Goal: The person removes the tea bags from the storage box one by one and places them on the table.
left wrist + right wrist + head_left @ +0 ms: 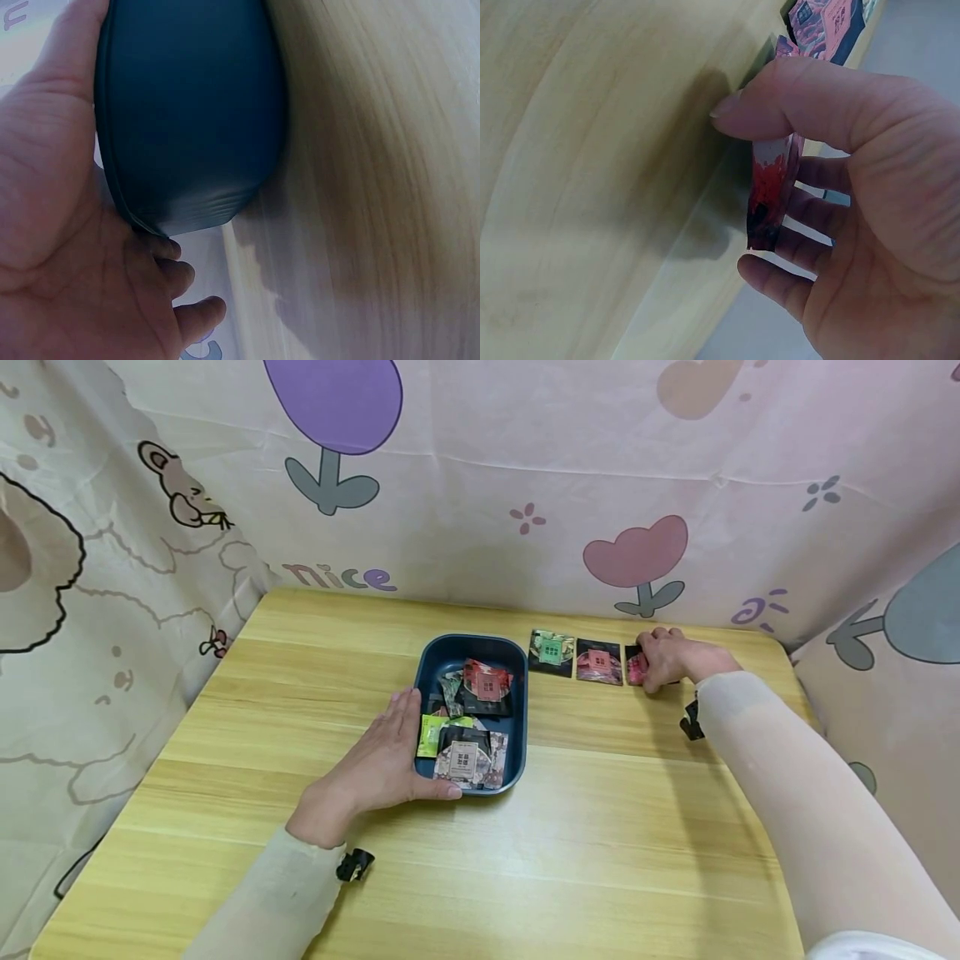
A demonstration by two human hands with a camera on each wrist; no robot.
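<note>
My left hand (378, 760) rests against the left side of a dark blue rectangular tub (522, 718), its fingers straight along the wall and thumb at the near edge. The left wrist view shows the tub's outer wall (195, 112) beside the palm. Inside lie several small sachets, among them a red and black one (487, 687), a lime green one (431, 737) and a grey and black one (461, 758). At the back right, my right hand (667, 657) pinches a red and dark sachet (769, 187) between thumb and fingers; the hand partly covers it in the head view.
Left of the right hand, a green and black sachet (552, 653) and a pink and black sachet (599, 662) lie flat in a row near the back edge of the wooden table (600, 852). A printed cloth curtain (465, 477) hangs behind the table and at both sides.
</note>
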